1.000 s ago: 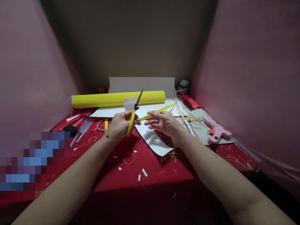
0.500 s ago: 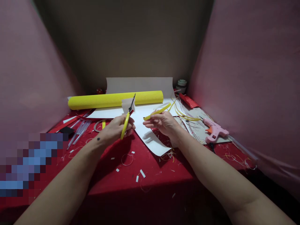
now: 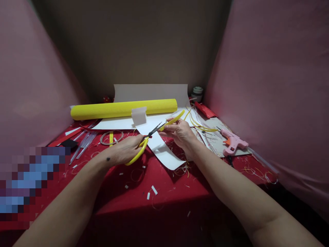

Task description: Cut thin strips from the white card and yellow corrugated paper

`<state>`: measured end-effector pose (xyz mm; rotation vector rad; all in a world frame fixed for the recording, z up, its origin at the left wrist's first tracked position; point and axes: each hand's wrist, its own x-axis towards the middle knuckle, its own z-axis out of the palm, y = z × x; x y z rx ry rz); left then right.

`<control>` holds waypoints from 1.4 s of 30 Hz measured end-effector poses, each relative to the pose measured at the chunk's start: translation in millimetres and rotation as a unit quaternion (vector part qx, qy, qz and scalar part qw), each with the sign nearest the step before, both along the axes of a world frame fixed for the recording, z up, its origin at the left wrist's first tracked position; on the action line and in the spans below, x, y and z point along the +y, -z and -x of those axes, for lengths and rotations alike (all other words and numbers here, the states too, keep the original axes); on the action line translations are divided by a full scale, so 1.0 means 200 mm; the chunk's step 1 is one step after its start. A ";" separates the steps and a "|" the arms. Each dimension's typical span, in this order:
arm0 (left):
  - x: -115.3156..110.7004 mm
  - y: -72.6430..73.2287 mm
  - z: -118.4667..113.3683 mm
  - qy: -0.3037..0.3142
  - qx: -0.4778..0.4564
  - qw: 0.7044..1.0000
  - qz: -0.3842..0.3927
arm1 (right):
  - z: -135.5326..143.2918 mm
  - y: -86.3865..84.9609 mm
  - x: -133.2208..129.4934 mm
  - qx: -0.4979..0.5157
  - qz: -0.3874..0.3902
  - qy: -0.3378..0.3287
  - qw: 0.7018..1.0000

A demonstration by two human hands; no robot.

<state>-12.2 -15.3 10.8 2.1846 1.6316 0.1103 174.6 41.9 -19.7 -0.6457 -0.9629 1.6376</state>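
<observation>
A: So, on the left, how did the left hand look?
B: Closed, fingers curled round the yellow-handled scissors, blades slightly parted!
A: And the danger there?
B: Those tips aimed straight at the right hand's fingers, so a wrist slip could have nicked one, I reckoned.
A: The right hand itself?
B: Nearly closed, pinching the yellow corrugated strip over the white paper, its far end tilted up to the right. With so light a pinch, the strip could have twisted under the blades and torn crooked.
A: Further right?
B: The pink glue gun! If hot, its nozzle could have scorched the thin yellow strips just beside it.
A: Numbers, left to right!
B: Several clear plastic sticks, too overlapped to count; one yellow corrugated roll; at least five small white scraps on the red cloth; one pair of scissors; one held strip; one lidded jar; thin strips, too tangled to number; one glue gun.
</observation>
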 end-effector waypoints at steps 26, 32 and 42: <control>0.00 0.04 -0.08 -0.025 0.027 0.999 -0.036 | 0.03 0.02 0.00 0.002 -0.018 0.026 1.000; -0.01 0.05 -0.08 -0.018 0.034 0.998 -0.041 | 0.04 0.01 -0.01 -0.014 -0.012 0.036 0.999; -0.01 0.04 -0.09 -0.018 0.039 0.998 -0.041 | 0.04 0.02 -0.01 -0.002 -0.006 0.034 0.999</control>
